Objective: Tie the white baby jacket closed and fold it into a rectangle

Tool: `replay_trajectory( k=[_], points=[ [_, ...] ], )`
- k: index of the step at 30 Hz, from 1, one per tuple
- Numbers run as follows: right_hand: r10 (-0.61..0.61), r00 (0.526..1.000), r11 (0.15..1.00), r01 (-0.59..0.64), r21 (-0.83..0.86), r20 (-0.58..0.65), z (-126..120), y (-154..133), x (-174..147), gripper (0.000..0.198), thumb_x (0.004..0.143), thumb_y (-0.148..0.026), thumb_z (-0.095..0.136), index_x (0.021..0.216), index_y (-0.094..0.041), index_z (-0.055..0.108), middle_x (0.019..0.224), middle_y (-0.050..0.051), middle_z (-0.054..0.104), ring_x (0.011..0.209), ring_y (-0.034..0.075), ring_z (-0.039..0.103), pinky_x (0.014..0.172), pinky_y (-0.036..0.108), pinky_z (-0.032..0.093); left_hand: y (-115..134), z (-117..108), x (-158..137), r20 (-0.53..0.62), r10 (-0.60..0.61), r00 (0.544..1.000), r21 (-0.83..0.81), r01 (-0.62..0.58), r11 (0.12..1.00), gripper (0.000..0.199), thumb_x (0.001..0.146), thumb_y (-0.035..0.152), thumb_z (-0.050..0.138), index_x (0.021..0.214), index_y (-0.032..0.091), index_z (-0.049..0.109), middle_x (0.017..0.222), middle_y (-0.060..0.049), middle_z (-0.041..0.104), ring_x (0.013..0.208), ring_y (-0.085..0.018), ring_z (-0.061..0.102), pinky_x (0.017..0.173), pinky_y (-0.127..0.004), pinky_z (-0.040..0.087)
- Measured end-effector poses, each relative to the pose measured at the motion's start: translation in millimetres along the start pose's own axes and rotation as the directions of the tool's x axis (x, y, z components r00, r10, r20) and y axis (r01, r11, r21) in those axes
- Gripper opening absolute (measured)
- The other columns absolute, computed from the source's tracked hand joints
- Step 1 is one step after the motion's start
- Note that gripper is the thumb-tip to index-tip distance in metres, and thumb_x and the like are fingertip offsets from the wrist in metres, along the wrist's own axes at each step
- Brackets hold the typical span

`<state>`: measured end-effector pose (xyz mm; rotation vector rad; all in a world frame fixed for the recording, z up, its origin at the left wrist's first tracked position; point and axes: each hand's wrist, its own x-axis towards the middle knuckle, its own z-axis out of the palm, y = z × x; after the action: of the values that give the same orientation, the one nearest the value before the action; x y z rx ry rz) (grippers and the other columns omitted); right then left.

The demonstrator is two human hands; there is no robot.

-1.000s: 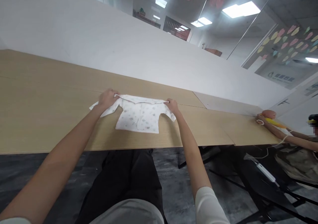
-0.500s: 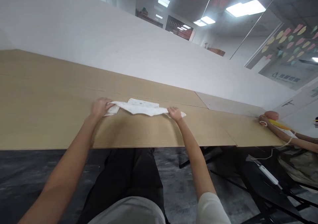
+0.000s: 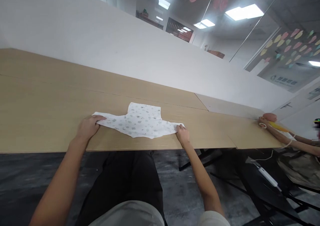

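A small white printed long-sleeved shirt (image 3: 143, 121) lies spread on the tan tabletop (image 3: 50, 119), its neck side toward me and its body pointing to the wall. At the end of the sleeve on the left, my left hand (image 3: 88, 127) is closed on the fabric. My right hand (image 3: 183, 135) pinches the end of the other sleeve, its fingers curled over the cuff. Both sleeves stretch out sideways between my hands.
A white wall (image 3: 112, 52) runs along the table's far side. At the far right, another person's hand (image 3: 264, 122) is by a round pinkish object (image 3: 270, 117) and a yellow thing (image 3: 278, 127). A white power strip (image 3: 268, 176) rests on a black chair below.
The shirt has come down flat toward me and opened out. My hands have moved nearer and farther apart, each still gripping fabric.
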<state>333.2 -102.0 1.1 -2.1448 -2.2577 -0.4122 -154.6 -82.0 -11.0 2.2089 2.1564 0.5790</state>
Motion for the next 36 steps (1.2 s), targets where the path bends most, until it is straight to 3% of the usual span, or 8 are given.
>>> replay_trajectory(
  k=[3,6,14,19,24,28,32,36],
  points=[
    [0.315,0.948,0.942,-0.317,0.112,0.031,3.5,1.5,-11.1,0.034,0.094,-0.012,0.040,0.119,-0.016,0.063,0.108,0.016,0.069,0.089,0.024,0.069,0.066,0.029,0.047,-6.6,3.9,-4.6,-0.028,-0.069,0.997,0.010,0.069,0.998,0.056,0.076,0.013,0.039,0.124,0.012,0.068,0.135,-0.011,0.062,0.125,-0.027,0.056,0.107,-0.040,0.041],
    [0.453,0.890,0.859,-0.454,0.237,0.061,4.8,2.8,-16.7,0.035,0.094,-0.015,0.040,0.120,-0.015,0.064,0.097,0.016,0.072,0.084,0.025,0.069,0.067,0.029,0.045,-7.6,7.0,-8.0,-0.034,-0.107,0.994,0.012,0.108,0.994,0.056,0.080,0.019,0.038,0.130,0.014,0.063,0.141,-0.012,0.056,0.130,-0.027,0.051,0.109,-0.043,0.039],
    [0.543,0.839,0.745,-0.453,0.490,-0.050,5.7,11.7,-16.4,0.042,0.096,-0.023,0.033,0.105,-0.011,0.072,0.098,0.017,0.073,0.084,0.023,0.066,0.071,0.027,0.041,-3.4,6.0,-10.1,0.053,-0.051,0.997,0.057,0.048,0.997,0.056,0.090,0.037,0.036,0.139,0.019,0.055,0.153,-0.013,0.042,0.144,-0.030,0.032,0.115,-0.052,0.026],
    [0.494,0.866,0.763,-0.386,0.519,-0.082,10.2,15.8,-12.8,0.041,0.097,-0.036,0.042,0.107,-0.010,0.072,0.099,0.017,0.072,0.089,0.023,0.066,0.075,0.027,0.042,-11.9,8.5,-6.5,0.046,0.006,0.999,-0.082,-0.002,0.997,0.055,0.093,0.040,0.031,0.141,0.023,0.052,0.154,-0.008,0.043,0.146,-0.024,0.029,0.117,-0.045,0.024],
    [0.542,0.841,0.656,-0.414,0.631,-0.011,14.4,22.5,-13.9,0.034,0.088,-0.026,0.051,0.110,-0.010,0.072,0.101,0.014,0.074,0.089,0.023,0.068,0.076,0.027,0.044,-10.1,12.4,-6.9,0.043,-0.040,0.998,-0.093,0.044,0.995,0.069,0.094,0.056,0.025,0.145,0.015,0.046,0.152,-0.015,0.044,0.144,-0.029,0.031,0.117,-0.049,0.021],
    [0.590,0.806,0.568,-0.448,0.690,0.037,13.7,25.4,-15.4,0.036,0.083,-0.022,0.051,0.110,-0.011,0.072,0.095,0.012,0.075,0.087,0.023,0.069,0.073,0.027,0.046,-8.1,12.5,-7.2,0.037,-0.047,0.998,-0.049,0.049,0.998,0.066,0.093,0.055,0.026,0.140,0.015,0.052,0.150,-0.014,0.047,0.142,-0.028,0.035,0.116,-0.047,0.023],
    [0.643,0.765,0.585,-0.524,0.619,0.040,10.4,21.3,-10.7,0.036,0.088,-0.026,0.045,0.102,-0.008,0.073,0.097,0.018,0.074,0.088,0.027,0.069,0.075,0.030,0.047,-8.6,11.3,-7.0,0.044,-0.033,0.998,-0.031,0.035,0.999,0.062,0.092,0.053,0.028,0.133,0.017,0.058,0.148,-0.012,0.049,0.139,-0.028,0.038,0.115,-0.047,0.025],
    [0.638,0.769,0.655,-0.568,0.498,0.037,8.0,13.6,-4.1,0.033,0.089,-0.024,0.048,0.099,-0.005,0.072,0.104,0.025,0.071,0.093,0.029,0.068,0.079,0.033,0.047,-9.2,10.8,-7.1,0.042,-0.025,0.999,-0.028,0.026,0.999,0.063,0.091,0.052,0.028,0.132,0.016,0.059,0.148,-0.013,0.049,0.138,-0.028,0.041,0.114,-0.045,0.026]
  ],
)
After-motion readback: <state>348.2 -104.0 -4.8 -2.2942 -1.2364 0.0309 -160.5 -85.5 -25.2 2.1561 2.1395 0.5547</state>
